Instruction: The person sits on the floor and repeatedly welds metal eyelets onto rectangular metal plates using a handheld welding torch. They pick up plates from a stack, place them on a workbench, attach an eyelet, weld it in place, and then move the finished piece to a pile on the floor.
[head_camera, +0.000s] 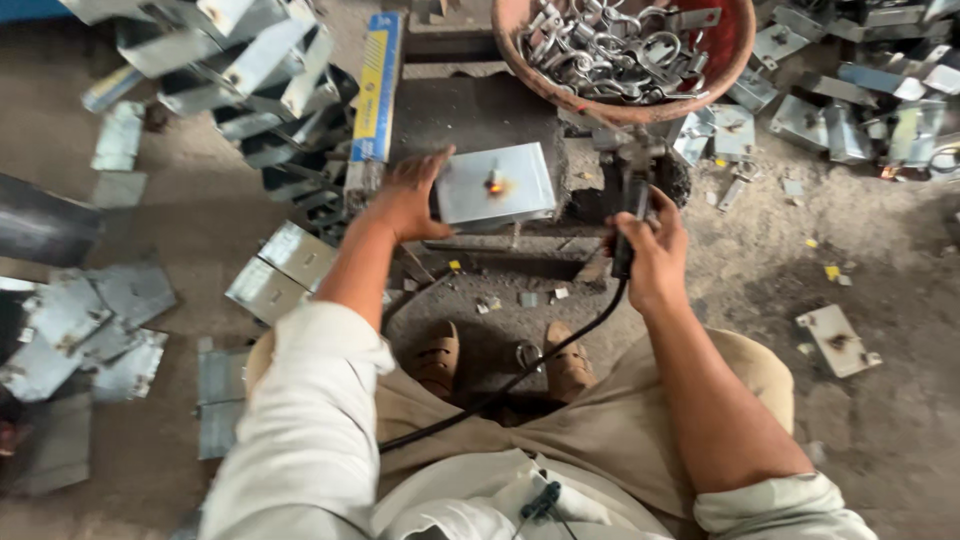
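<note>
Between the knees, on a dark block set on the floor, lies a flat grey metal plate (497, 185) with a small orange glow at its middle, most likely a fresh weld spot. The left hand (410, 200) lies spread against the plate's left edge, fingers curled over the top corner, steadying it; keeping those fingers well away from the glowing spot looks wise, as does pressing the sheet flat so it cannot shift. The right hand (652, 248) is clenched around a dark tool handle (628, 225) whose black cable (500, 390) trails back across the lap; a firm, upright grip should keep the tip true. Just beyond stands a round rust-red bowl (725, 55) heaped with shiny curved steel clamps (600, 50). Folded, dull galvanised brackets (240, 70) lie piled at left and scattered at right over the gritty, dusty floor (880, 250). Tan sandals (440, 360) sit below.
</note>
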